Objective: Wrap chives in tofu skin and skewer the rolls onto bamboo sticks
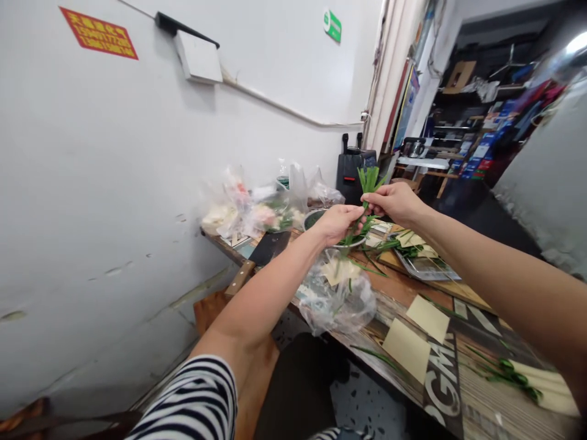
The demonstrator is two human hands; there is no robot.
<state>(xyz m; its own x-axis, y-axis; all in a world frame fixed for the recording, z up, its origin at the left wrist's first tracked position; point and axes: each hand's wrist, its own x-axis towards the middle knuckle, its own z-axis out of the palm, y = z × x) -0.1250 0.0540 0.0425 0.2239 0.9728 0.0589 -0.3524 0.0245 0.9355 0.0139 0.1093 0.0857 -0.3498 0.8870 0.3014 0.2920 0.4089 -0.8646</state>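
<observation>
Above the table, both of my hands hold a bunch of long, flat green chives (369, 178). The fingers of my left hand (340, 223) are closed round the lower stems. My right hand (395, 200) pinches the bunch higher up, just below its leafy top. Under the hands stands a round bowl (312, 219) with more greens in it, partly hidden by my left hand. Closer to me is a clear plastic bag (337, 308) with pale thin sheets in it. Two pale yellow square sheets (406, 349) lie flat on the table.
A cleaver (271, 247) lies at the table's left edge. A metal tray (428, 269) with pale pieces and greens sits right, on a board. Pale rolls tied with greens (527, 380) lie front right. Bagged food (263, 215) and a black box (351, 174) stand behind.
</observation>
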